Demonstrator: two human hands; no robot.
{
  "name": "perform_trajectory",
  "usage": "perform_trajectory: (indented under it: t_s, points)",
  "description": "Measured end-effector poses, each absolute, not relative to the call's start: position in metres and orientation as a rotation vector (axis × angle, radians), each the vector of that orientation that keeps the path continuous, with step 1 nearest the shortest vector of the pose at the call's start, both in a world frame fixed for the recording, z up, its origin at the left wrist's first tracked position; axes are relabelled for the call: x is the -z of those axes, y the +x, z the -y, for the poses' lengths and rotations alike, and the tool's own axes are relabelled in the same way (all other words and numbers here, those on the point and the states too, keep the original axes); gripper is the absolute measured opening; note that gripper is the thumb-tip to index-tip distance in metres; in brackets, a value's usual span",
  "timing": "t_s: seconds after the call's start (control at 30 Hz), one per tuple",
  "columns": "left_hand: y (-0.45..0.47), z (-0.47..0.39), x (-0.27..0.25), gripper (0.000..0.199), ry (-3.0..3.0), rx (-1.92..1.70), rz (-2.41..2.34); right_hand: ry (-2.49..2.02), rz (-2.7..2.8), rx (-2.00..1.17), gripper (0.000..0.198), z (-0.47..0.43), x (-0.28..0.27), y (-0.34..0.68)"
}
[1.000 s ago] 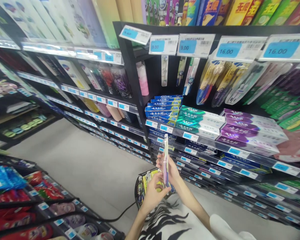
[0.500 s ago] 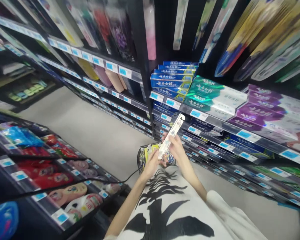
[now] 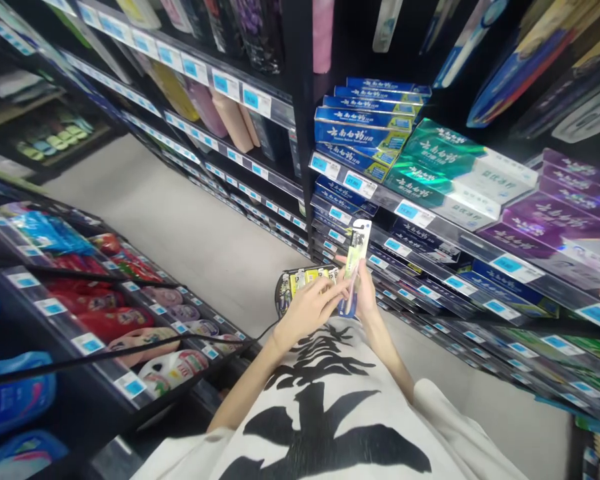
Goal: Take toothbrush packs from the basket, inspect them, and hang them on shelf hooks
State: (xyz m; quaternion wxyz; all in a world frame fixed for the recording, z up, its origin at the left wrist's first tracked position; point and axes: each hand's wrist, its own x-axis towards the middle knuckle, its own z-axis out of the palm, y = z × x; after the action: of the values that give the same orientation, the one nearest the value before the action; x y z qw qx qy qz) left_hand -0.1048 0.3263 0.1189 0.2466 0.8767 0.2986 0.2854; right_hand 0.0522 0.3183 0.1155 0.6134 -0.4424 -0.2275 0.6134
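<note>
The person's right hand was closed around a packaged toothbrush, which stood roughly upright and slightly tilted in front of the body. The white hooked top of the pack projected above the fingers, and its dark blue lower end showed beneath them. The left hand was partly open, its fingers bent and extended to the lower half of the pack; whether it gripped the pack could not be determined. Below and behind the hands was a dark-rimmed basket containing several yellow packs. On the shelf beyond, blue boxes were stacked beside green-and-white boxes, with purple boxes farther right. Price labels ran along the shelf edge. Red packs lay on the shelving at the left, across the grey floor. The person wore a white shirt with a black pattern.
</note>
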Motion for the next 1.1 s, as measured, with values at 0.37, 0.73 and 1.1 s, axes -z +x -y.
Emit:
perform_trajectory:
  t_s: [0.37,0.73,1.1]
  points:
    - [-0.101,-0.335,-0.122,0.042,2.559,-0.788,-0.789,-1.076,0.491,-1.425,0.058,-0.315,-0.119,0.052]
    - [-0.102,-0.332,-0.111,0.042,2.457,-0.737,-0.801,-1.048,0.38,-1.491,0.057,-0.319,-0.113,0.05]
    - [-0.1,-0.33,-0.101,0.047,2.327,-0.661,-0.815,-0.902,0.261,-1.604,0.051,-0.323,-0.101,0.053]
